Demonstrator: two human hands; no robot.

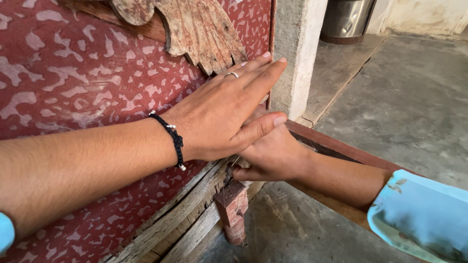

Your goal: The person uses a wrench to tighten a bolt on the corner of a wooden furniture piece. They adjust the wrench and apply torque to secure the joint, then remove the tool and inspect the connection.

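My left hand point(219, 112) lies flat on a red panel with a pale blotchy pattern point(73, 73), fingers straight and close together, holding nothing. It wears a ring and a black cord bracelet. My right hand point(273, 156) is tucked under the left one at the panel's lower edge, fingers curled and mostly hidden. A small dark metal piece point(228, 174) shows by its thumb, against the worn wooden frame point(190, 204). A carved, weathered wooden ornament point(200, 29) sits on the panel just above my left fingertips.
A short red wooden leg point(233, 209) stands under the frame. A red wooden rail point(341, 146) runs to the right beneath my right forearm. A concrete pillar point(297, 53) rises behind the hands, and a steel container point(346, 19) stands on the grey cement floor point(414, 97).
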